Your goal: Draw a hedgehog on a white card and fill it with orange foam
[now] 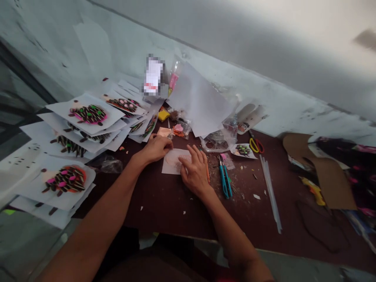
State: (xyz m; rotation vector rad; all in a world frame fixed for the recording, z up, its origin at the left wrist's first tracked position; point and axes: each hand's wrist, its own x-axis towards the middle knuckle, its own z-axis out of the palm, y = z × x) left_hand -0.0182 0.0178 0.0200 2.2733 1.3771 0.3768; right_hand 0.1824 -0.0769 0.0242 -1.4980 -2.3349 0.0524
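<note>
Two bare forearms reach forward from the bottom of the view and converge near the middle. The left hand (155,148) is loosely curled, fingertips pinched together and pressed down. The right hand (194,170) lies palm down, fingers spread slightly, wrist bent inward toward the left hand.

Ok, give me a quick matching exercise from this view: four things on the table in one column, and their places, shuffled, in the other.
Things:
1. white card
2. blue cutters
3. clear sticks
4. decorated sheets

Places:
A. stacked on the table's left side
B. under both hands, left hand and right hand
C. just right of the right hand
D. farther right, beyond the cutters

Pairs: 1-B, 2-C, 3-D, 4-A
</note>
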